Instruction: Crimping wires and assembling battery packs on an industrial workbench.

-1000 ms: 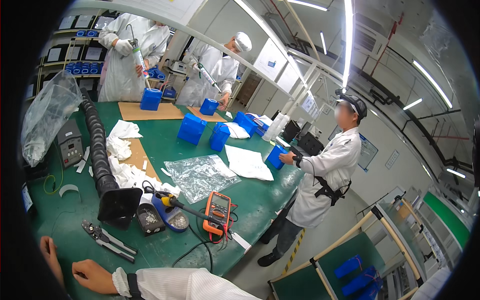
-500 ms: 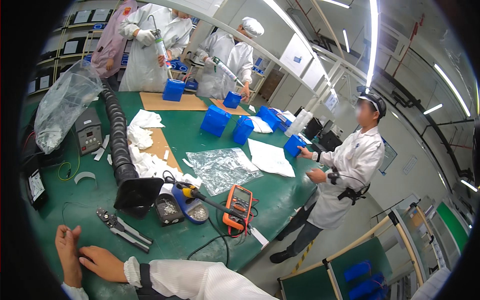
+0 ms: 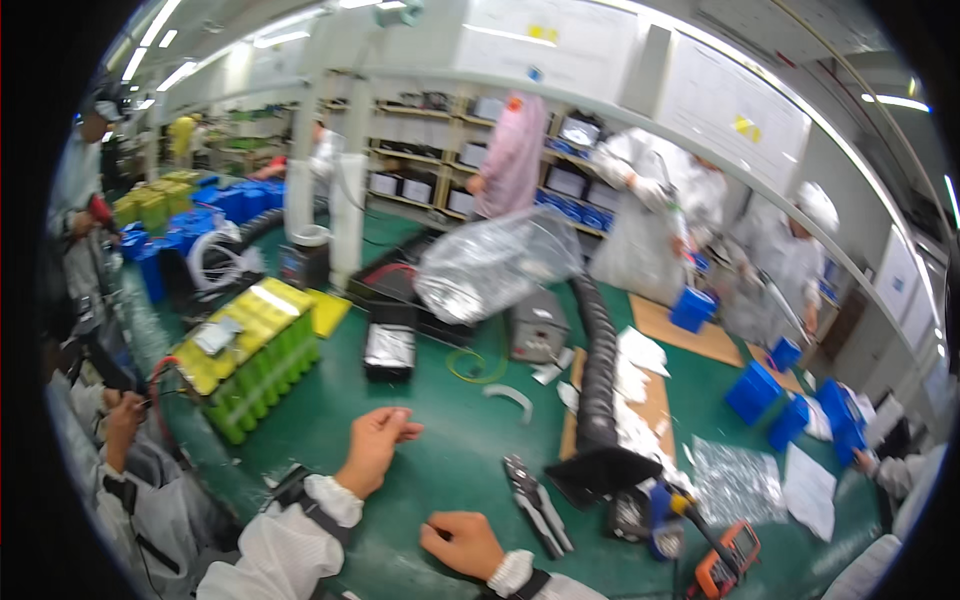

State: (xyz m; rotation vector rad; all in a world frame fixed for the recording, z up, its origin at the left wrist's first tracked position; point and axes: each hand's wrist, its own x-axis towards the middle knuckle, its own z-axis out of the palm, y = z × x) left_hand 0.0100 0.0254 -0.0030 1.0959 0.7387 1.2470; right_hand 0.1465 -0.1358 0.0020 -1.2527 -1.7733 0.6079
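My left hand [image 3: 376, 452] is raised over the green bench [image 3: 430, 400], its fingers curled together in a pinch. Whatever it may hold is too small to make out. My right hand [image 3: 466, 546] rests on the bench nearer me, loosely closed, with nothing visible in it. To its right lie grey-handled wire strippers [image 3: 538, 506], touched by neither hand. A battery pack [image 3: 250, 355] of green cells under a yellow top sits left of my left hand, with red and black wires at its near left end. Beyond that hand stands a black box with a white label [image 3: 390, 345].
A black fume hose with its hood [image 3: 600, 470], a soldering iron stand [image 3: 668, 520] and an orange multimeter [image 3: 728, 560] occupy the right side. Blue battery packs [image 3: 752, 393] stand farther right. A clear plastic bag [image 3: 500, 265] lies beyond the middle. Co-workers stand at the left, back and right.
My view has swung to the left, bringing the yellow-topped battery pack and black box into sight. My hands, close together before, are now apart, the left one higher.
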